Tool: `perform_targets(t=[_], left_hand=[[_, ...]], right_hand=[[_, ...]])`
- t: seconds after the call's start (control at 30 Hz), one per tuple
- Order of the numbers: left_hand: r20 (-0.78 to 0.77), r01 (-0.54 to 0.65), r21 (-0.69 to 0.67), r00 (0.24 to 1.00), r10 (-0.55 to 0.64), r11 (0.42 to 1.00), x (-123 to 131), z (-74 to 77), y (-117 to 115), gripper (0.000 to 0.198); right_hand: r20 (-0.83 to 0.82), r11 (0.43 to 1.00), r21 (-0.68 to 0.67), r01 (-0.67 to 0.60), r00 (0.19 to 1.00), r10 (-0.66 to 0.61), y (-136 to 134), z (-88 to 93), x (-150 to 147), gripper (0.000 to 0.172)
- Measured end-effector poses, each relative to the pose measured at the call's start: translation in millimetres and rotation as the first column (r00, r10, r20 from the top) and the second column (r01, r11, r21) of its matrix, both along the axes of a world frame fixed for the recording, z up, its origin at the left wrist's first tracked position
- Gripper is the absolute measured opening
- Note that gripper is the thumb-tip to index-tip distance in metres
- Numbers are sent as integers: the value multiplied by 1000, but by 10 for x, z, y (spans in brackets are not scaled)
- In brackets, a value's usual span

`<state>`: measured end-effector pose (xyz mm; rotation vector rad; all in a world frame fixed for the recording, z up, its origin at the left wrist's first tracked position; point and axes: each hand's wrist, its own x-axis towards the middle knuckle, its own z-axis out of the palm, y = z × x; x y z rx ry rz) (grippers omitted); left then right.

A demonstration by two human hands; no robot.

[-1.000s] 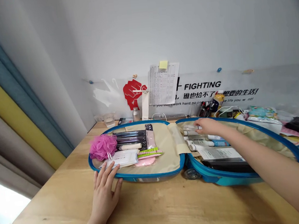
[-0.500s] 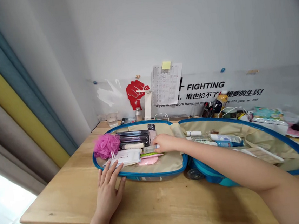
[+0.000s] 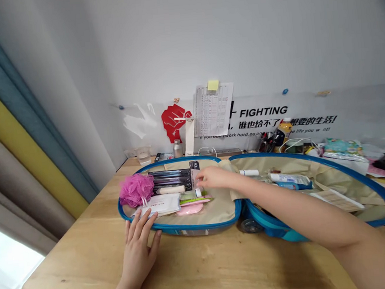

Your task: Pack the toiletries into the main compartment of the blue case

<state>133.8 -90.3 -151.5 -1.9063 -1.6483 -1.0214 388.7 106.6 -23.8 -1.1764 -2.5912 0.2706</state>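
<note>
An open blue suitcase (image 3: 203, 227) with beige lining lies on the wooden table. My right hand (image 3: 213, 178) hovers over its left half with fingers loosely bent and holding nothing. Just below them lies a small clear bottle with a white cap (image 3: 198, 192), beside a green and pink packet (image 3: 195, 201). My left hand (image 3: 139, 243) is open, fingers spread over the near rim at the edge of a white tissue pack (image 3: 164, 204). A pink bath puff (image 3: 136, 190) sits at the left end, next to packaged toothbrushes (image 3: 170, 178) and a cream tube (image 3: 173, 189).
In the suitcase's right half lie a white tube (image 3: 249, 172), a blue-and-white tube (image 3: 293, 180) and a striped flat item (image 3: 337, 199). Along the wall stand a cup of water (image 3: 143, 155), a metal bottle (image 3: 177, 148), a white lamp (image 3: 189, 137) and an orange-labelled bottle (image 3: 284, 131).
My right hand has let go of the small white-capped bottle and lifted slightly away from it. My left hand has stayed at the suitcase rim.
</note>
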Motion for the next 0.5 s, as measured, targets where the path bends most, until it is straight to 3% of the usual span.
perform_targets(t=[0.13,0.2,0.33,0.5], left_hand=[[-28,1,3,1000,-1,1000,0,3,0,42],[-41,2,-1,999,-2,1000,-3,3,-1,41],[-45,3,2,999,-3,1000,-4,6,-1,40],[-48,-2,10,999,2,1000,8,17,-2,41]], right_hand=[[128,989,-31,144,982,-139,321,396,548,30],[205,970,-27,241,951,-231,448,463,871,29],[402,935,-67,347,868,-293,557,240,1389,27],[521,925,-71,375,804,-286,627,-185,1646,33]])
